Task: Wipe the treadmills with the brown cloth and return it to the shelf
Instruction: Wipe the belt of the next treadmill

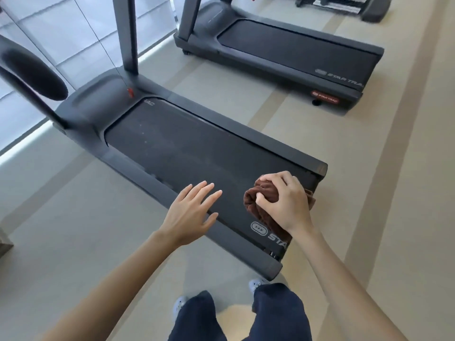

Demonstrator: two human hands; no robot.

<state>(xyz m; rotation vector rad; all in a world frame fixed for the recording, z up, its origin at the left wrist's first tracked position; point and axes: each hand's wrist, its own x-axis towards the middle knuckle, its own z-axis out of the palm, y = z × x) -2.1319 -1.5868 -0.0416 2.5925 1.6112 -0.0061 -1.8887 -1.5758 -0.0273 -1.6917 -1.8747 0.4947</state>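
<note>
A dark grey treadmill (172, 148) lies in front of me, its black belt running from upper left to lower right. My right hand (285, 203) grips a bunched brown cloth (256, 200) over the rear end of the belt, near the white logo. My left hand (192, 212) hovers with fingers spread and straight over the near side rail and belt edge, holding nothing. A second treadmill (283, 45) stands farther back on the right.
Beige floor surrounds both machines. The near treadmill's upright post (126, 33) and padded handrail (32, 72) rise at the left beside a window. A red safety clip (129, 92) hangs on a cord. Black gym equipment (349, 6) sits at the top right. My legs and shoes (236, 313) are below.
</note>
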